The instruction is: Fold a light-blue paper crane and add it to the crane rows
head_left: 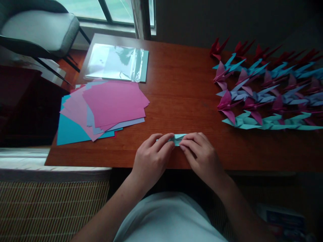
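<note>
A small folded piece of pale mint-green origami paper (178, 138) lies low over the wooden table near its front edge. My left hand (154, 151) pinches its left end between thumb and fingers. On the other end, my right hand (200, 149) is closed with thumb and fingertips against the paper. Only the middle of the strip shows between the hands; both ends are largely covered by fingers. A crease runs slantwise across the visible part.
Fanned pink, lilac and blue paper sheets (116, 104) lie to the left on the table (181, 84). Behind them is a clear plastic packet (113, 64). Rows of folded paper cranes, including mint ones (272, 121) and red ones (218, 49), stand at the right. A chair (40, 30) is at back left.
</note>
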`<act>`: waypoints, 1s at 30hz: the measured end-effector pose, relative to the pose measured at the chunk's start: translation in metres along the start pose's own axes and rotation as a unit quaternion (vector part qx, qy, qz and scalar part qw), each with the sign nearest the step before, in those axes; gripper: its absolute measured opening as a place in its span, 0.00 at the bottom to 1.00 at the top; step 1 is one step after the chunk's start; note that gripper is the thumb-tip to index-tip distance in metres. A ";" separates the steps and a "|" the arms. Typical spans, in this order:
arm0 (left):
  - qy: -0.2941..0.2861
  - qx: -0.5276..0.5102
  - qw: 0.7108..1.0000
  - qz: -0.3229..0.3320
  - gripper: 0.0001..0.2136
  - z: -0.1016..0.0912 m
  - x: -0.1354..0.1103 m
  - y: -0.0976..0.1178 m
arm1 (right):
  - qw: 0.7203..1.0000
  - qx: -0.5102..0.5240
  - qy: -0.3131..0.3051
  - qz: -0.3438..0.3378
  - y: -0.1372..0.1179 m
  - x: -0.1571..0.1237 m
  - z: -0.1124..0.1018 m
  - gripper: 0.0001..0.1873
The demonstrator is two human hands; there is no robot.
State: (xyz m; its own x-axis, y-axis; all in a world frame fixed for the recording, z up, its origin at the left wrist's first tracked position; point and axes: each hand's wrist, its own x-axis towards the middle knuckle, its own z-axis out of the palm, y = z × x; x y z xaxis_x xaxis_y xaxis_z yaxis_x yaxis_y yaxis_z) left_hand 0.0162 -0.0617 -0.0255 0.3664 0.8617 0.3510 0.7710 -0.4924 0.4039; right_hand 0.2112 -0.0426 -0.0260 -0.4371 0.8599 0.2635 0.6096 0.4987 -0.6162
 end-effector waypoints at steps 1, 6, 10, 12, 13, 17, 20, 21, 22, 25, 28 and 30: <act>0.005 0.001 1.000 -0.006 0.06 0.001 0.000 0.001 | 1.000 0.001 0.002 0.009 -0.001 0.000 0.001 0.05; 0.018 -0.003 0.999 -0.029 0.05 0.003 0.000 0.006 | 0.998 0.000 0.029 0.052 -0.006 0.001 0.004 0.04; 0.027 -0.020 0.998 -0.059 0.04 0.003 0.002 0.010 | 0.997 -0.010 0.039 0.066 -0.008 0.004 0.007 0.05; 0.032 -0.022 0.997 -0.071 0.04 0.004 0.004 0.011 | 0.996 -0.012 0.041 0.073 -0.009 0.004 0.007 0.05; 0.035 -0.021 0.996 -0.075 0.04 0.004 0.004 0.012 | 0.996 -0.013 0.044 0.077 -0.009 0.004 0.008 0.05; 0.043 -0.018 0.996 -0.080 0.03 0.006 0.006 0.012 | 0.995 -0.021 0.056 0.083 -0.009 0.004 0.010 0.04; 0.047 -0.013 0.996 -0.079 0.03 0.007 0.005 0.012 | 0.995 -0.031 0.058 0.079 -0.010 0.004 0.010 0.05; 0.048 -0.011 0.996 -0.079 0.03 0.007 0.005 0.012 | 0.995 -0.031 0.058 0.078 -0.011 0.004 0.011 0.04; 0.048 -0.010 0.996 -0.078 0.03 0.007 0.005 0.012 | 0.995 -0.029 0.056 0.077 -0.011 0.003 0.010 0.04; 0.047 -0.006 0.996 -0.073 0.03 0.007 0.005 0.013 | 0.995 -0.020 0.056 0.078 -0.011 0.003 0.010 0.04; 0.045 -0.009 0.997 -0.067 0.04 0.007 0.004 0.012 | 0.994 -0.018 0.057 0.089 -0.011 0.003 0.010 0.05; 0.045 -0.012 0.997 -0.063 0.04 0.007 0.004 0.012 | 0.994 -0.019 0.054 0.096 -0.011 0.004 0.010 0.05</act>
State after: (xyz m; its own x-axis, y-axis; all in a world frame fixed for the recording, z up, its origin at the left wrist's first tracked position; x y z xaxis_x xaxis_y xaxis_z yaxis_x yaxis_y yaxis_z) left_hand 0.0305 -0.0629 -0.0253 0.2182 0.9033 0.3693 0.7956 -0.3838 0.4688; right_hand 0.1963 -0.0459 -0.0257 -0.2383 0.9450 0.2241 0.6995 0.3270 -0.6354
